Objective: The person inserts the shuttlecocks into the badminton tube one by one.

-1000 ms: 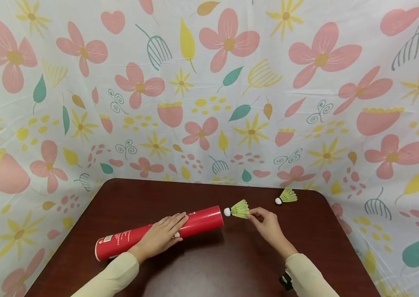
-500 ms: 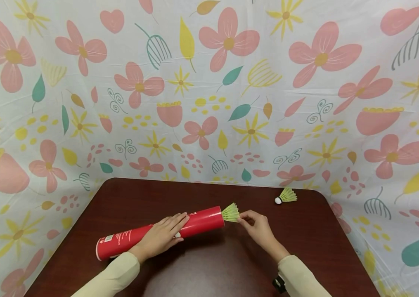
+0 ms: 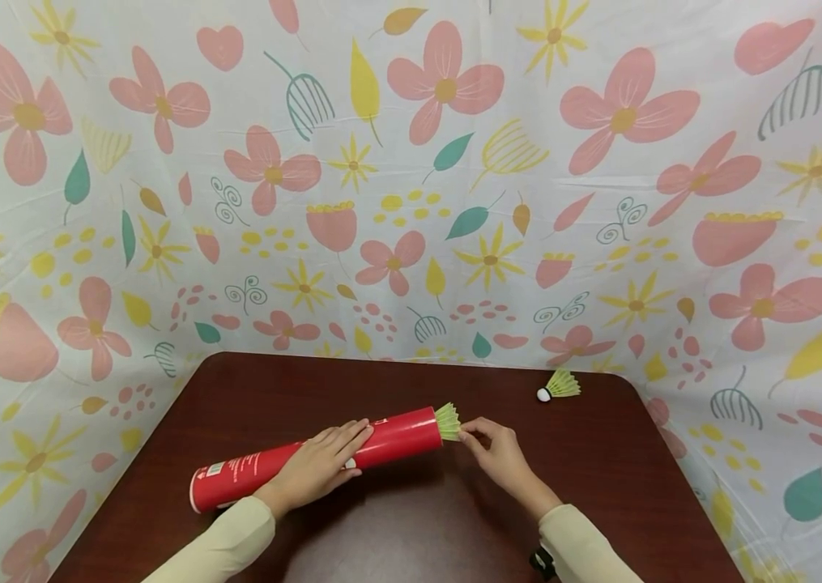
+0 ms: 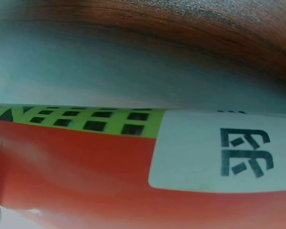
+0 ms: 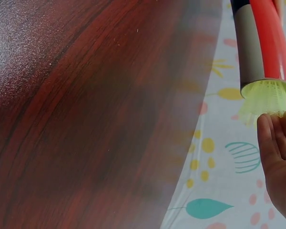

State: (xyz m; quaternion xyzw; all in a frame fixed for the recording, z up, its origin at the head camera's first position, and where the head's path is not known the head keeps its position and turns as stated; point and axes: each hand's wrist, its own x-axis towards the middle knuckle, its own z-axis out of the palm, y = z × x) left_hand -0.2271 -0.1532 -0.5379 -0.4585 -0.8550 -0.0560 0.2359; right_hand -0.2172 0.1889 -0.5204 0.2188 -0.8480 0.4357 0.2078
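Note:
My left hand [image 3: 319, 463] grips a red shuttlecock tube [image 3: 402, 437] around its middle, fingers across the top and thumb on the near side. The tube slants over the table, its mouth toward the right. From that mouth sticks the yellow skirt of a shuttlecock [image 3: 448, 422]; its head is hidden inside. My right hand [image 3: 501, 455] pinches the skirt's edge between thumb and fingertips. In the right wrist view, the fingers [image 5: 271, 138] touch the skirt just outside the tube's rim. The left wrist view is filled by the tube's printed side [image 4: 86, 167].
A second yellow shuttlecock [image 3: 560, 385] with a white head lies near the back right of the dark wooden table [image 3: 381, 534]. Behind the table hangs a white cloth [image 3: 411, 178] printed with flowers and leaves.
The shuttlecock has moved left from outside the mouth into the tube, head first, with my right hand following it. My left hand and the tube have hardly moved.

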